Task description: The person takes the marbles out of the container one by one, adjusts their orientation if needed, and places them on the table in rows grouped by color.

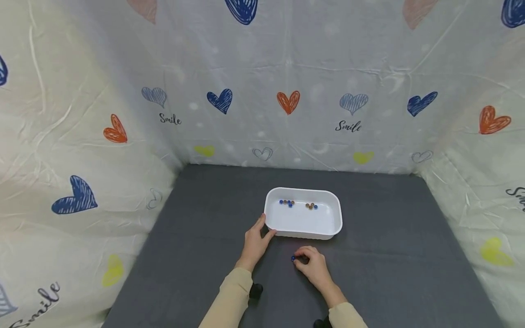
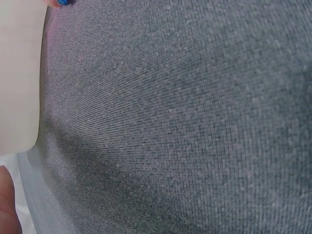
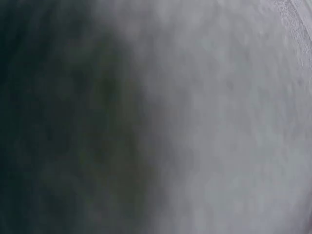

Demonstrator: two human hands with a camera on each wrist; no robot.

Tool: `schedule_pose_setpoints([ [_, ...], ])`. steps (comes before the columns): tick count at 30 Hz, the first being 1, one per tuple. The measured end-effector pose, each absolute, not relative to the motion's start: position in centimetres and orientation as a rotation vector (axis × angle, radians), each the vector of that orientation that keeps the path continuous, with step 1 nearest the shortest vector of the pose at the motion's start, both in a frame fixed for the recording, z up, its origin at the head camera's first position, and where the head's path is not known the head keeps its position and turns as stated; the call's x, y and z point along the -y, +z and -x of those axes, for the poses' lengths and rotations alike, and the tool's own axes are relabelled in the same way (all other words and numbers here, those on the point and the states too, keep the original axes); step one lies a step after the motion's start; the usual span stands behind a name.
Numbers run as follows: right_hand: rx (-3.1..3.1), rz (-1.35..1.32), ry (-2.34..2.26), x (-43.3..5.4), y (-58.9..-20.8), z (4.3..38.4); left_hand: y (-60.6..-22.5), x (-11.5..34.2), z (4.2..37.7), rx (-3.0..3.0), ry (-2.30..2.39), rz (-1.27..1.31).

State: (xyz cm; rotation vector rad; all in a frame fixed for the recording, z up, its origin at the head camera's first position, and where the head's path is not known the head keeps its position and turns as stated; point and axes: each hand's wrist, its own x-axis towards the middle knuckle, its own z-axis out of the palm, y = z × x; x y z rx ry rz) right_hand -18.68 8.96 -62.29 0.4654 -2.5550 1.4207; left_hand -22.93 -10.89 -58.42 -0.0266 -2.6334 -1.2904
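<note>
1. Head view: I'm seeing the whole layout only here. The white tray is sitting on the grey cloth, with small blue and brown beads lying in two loose clusters on its floor. A patterned curtain is hanging behind and at both sides. Dark wrist units are showing beside the sleeves.
2. Same view, hands: the left hand is reaching forward, fingers extended, thumb spread well away, touching the tray at its near left corner. The right hand is bending inward over the cloth, thumb and finger nearly closed, pinching a blue bead just outside the tray's near side.
3. Left wrist view: I'm getting the tray's outer wall close up, cut by the left edge; a digit is entering lower left. The pinched bead is peeking in at the top edge.
4. Right wrist view: a dark blur is covering the left half, pale grey the rest; I'm unable to tell the right hand's grip from here.
</note>
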Motion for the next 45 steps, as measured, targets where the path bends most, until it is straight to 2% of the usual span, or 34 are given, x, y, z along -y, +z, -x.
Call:
schedule_pose_setpoints([
  [9,2.491,-0.361,1.807,-10.6,-60.4,20.3,-58.4,11.5,22.8,2.635,-1.299,0.004],
  [18,2.291,-0.395,2.068,-11.9,-54.5,22.7,-58.3,11.8,22.6,2.609,-1.306,0.025],
  [29,2.399,-0.143,1.907,-13.9,-55.8,29.1,-58.8,11.4,22.6,2.62,-1.319,0.026],
  [45,2.599,0.096,1.622,-12.6,-56.5,32.3,-58.3,11.0,22.5,2.585,-1.344,0.067],
])
